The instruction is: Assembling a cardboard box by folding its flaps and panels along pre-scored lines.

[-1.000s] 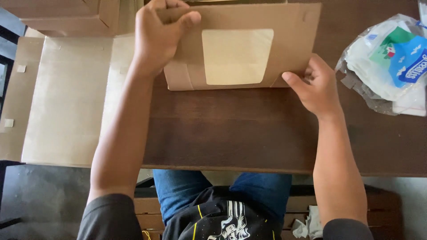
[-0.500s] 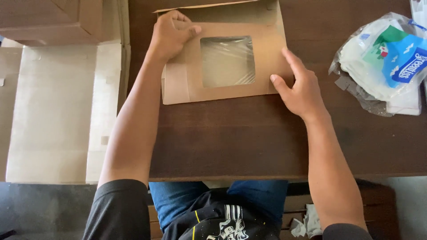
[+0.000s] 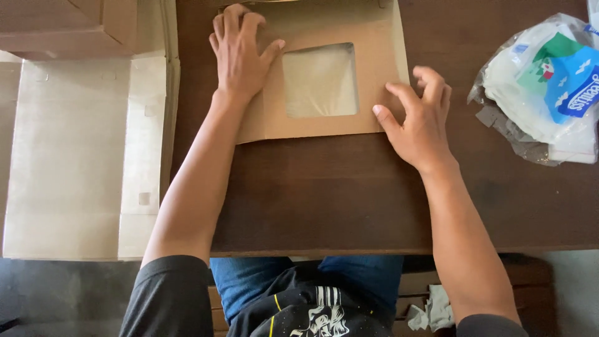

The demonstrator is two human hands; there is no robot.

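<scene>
On the table (image 3: 324, 200), both hands press a windowed cardboard box (image 3: 374, 68).

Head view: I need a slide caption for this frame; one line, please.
Left hand presses flat on a windowed cardboard box blank on a dark wooden table; right hand touches its edge.

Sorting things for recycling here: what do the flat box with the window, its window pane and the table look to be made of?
Flat box: brown kraft cardboard, matte, with folded creases. Window pane: probably thin clear plastic film, since it looks hazy with faint sheen. Table: dark brown wood or wood veneer, with a smooth, slightly glossy finish and faint grain.
</scene>
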